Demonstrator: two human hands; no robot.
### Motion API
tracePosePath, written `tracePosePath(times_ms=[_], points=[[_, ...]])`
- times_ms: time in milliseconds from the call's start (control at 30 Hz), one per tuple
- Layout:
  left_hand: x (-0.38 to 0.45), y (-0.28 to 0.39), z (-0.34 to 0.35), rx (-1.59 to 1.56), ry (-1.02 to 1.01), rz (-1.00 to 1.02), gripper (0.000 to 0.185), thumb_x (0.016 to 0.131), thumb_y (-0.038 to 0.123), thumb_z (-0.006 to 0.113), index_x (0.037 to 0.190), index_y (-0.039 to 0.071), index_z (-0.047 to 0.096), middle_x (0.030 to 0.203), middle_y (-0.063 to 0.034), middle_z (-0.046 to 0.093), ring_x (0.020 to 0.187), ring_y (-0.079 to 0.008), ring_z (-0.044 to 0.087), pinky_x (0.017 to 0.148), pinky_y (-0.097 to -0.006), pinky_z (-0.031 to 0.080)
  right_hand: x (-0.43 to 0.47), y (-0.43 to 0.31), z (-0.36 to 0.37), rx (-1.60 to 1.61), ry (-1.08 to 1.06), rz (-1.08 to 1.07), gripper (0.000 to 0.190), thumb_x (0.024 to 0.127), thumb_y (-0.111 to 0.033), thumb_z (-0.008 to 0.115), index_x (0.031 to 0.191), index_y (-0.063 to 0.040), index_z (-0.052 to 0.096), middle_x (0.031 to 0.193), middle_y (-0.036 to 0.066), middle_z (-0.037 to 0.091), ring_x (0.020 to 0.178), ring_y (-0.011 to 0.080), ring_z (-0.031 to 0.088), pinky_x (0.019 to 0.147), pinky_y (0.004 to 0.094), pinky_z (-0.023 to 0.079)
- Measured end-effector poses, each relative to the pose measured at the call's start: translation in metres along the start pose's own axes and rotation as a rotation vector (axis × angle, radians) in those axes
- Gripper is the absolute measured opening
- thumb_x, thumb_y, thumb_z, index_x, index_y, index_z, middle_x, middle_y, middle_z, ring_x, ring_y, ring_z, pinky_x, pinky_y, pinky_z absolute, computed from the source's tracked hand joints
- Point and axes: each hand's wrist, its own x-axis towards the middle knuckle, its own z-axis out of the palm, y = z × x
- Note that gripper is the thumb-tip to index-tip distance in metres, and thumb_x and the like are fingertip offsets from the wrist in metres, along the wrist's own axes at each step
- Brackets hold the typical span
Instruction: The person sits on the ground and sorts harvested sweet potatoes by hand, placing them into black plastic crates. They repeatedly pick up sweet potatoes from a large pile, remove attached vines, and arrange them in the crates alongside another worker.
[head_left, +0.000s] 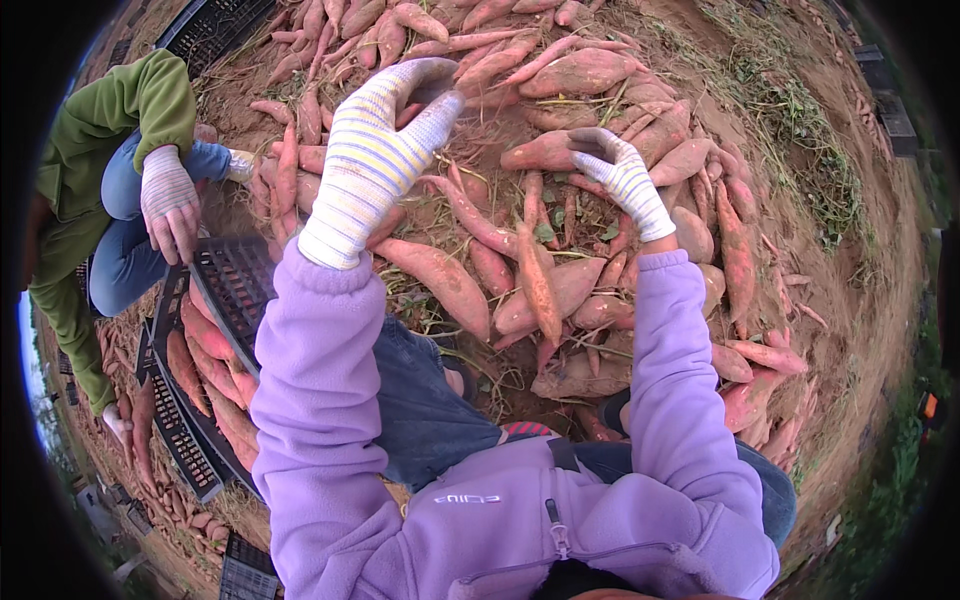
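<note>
My left hand (382, 146), in a striped knit glove, is raised over the heap with thumb and fingers curved apart. Its grip is empty; a sweet potato behind it shows through the gap. My right hand (621, 174), gloved alike, has its fingers and thumb around one end of a reddish sweet potato (536, 152). Below and between my hands, soil-dusted sweet potatoes lie loose, among them a large one (442, 281) and a slender brownish one (538, 289) resting across others.
Left of me, a black plastic crate (184, 420) holds sweet potatoes. A co-worker in a green jacket (120, 105) crouches beyond it, one gloved hand (169, 199) near its upper edge, the other beside long sweet potatoes. Cut vines (817, 150) lie on soil at right. Another crate (210, 34) stands at upper left.
</note>
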Motion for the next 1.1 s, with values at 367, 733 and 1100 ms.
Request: tracePosePath(times_ms=[367, 733, 1100], points=[[0.006, 0.004, 0.016, -0.082, -0.015, -0.034, 0.034, 0.092, 0.010, 0.069, 0.123, -0.001, 0.063, 0.110, -0.0066, 0.067, 0.100, -0.0128, 0.062, 0.089, -0.0266, 0.051, 0.025, 0.046, 0.040, -1.210, 0.093, 0.052, 0.067, 0.069, -0.058, 0.076, 0.107, -0.005, 0.063, 0.101, 0.019, 0.071, 0.095, 0.0362, 0.068, 0.085, 0.0464, 0.051], [0.002, 0.015, 0.031, -0.044, -0.052, -0.052, 0.034, 0.093, 0.010, 0.067, 0.125, -0.001, 0.063, 0.117, -0.0080, 0.067, 0.108, -0.0136, 0.060, 0.096, -0.0278, 0.047, -0.011, 0.016, -0.025, -1.614, -0.181, -0.017, 0.058, 0.069, -0.037, 0.082, 0.121, -0.017, 0.065, 0.132, 0.010, 0.058, 0.133, 0.0306, 0.048, 0.112, 0.0576, 0.030], [0.000, 0.018, 0.039, 0.007, -0.088, -0.053, 0.034, 0.095, 0.007, 0.065, 0.127, -0.002, 0.061, 0.117, -0.0080, 0.066, 0.108, -0.0133, 0.061, 0.097, -0.0276, 0.048, -0.072, 0.010, -0.122, -0.837, 0.445, -0.396, 0.060, 0.071, -0.008, 0.080, 0.126, -0.007, 0.055, 0.130, 0.013, 0.057, 0.125, 0.0356, 0.052, 0.108, 0.0430, 0.042]])
